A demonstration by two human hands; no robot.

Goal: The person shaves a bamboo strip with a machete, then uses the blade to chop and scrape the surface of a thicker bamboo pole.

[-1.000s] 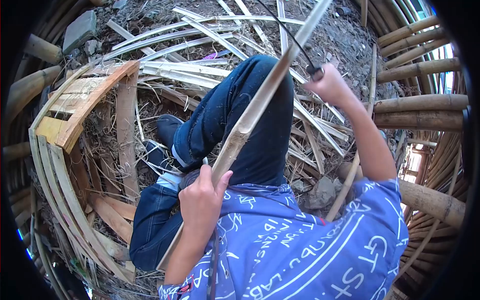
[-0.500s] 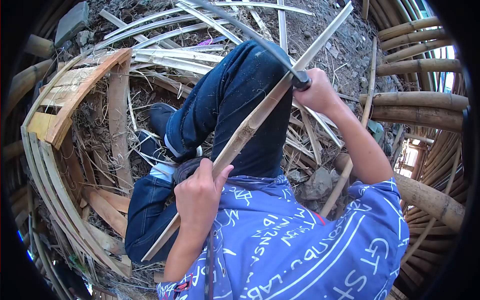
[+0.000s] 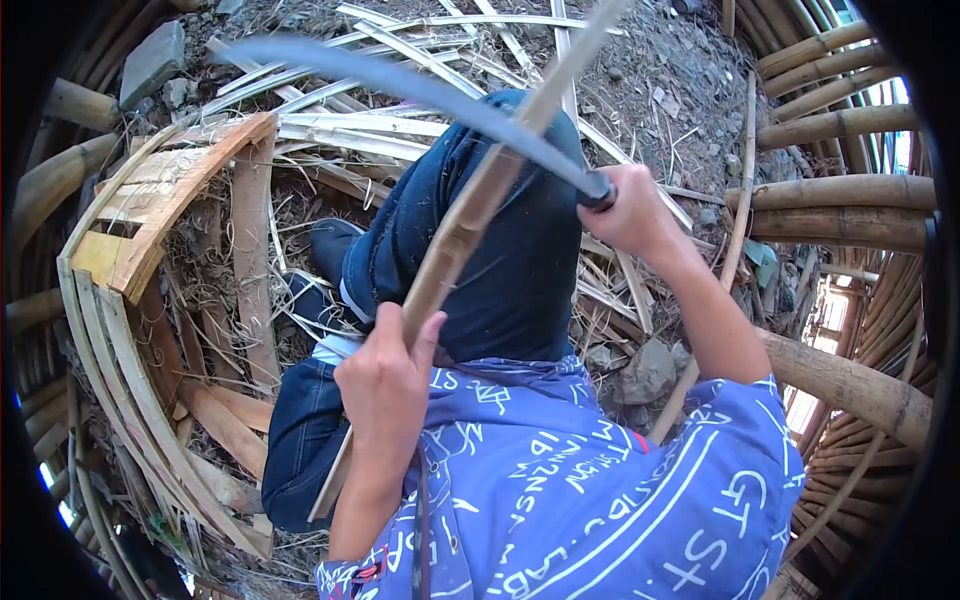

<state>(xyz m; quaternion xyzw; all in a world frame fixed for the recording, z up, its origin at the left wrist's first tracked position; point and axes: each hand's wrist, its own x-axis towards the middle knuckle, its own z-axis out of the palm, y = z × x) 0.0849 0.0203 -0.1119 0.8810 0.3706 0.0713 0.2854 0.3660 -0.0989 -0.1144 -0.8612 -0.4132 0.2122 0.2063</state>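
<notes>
My left hand (image 3: 382,385) is wrapped round a long split bamboo strip (image 3: 447,255) near its lower part. The strip slants up across my bent knee, its lower end passing under my left forearm. In my right hand (image 3: 630,208) is the dark handle of a long-bladed knife (image 3: 400,92), gripped beside the knee. Its blade, somewhat blurred, stretches to the upper left and crosses over the strip. A brown node and rough patch show on the strip between the blade and my left hand.
A wooden frame with curved bamboo slats (image 3: 130,370) stands at my left. Cut bamboo strips (image 3: 350,140) and shavings cover the ground ahead. A grey block (image 3: 152,65) lies at the upper left, a rock (image 3: 645,372) by my right hip. Bamboo poles (image 3: 840,207) form a wall on the right.
The knife blade has swung lower and now lies more across the strip. The strip stands steeper, its top shifted left. My left hand has moved slightly left.
</notes>
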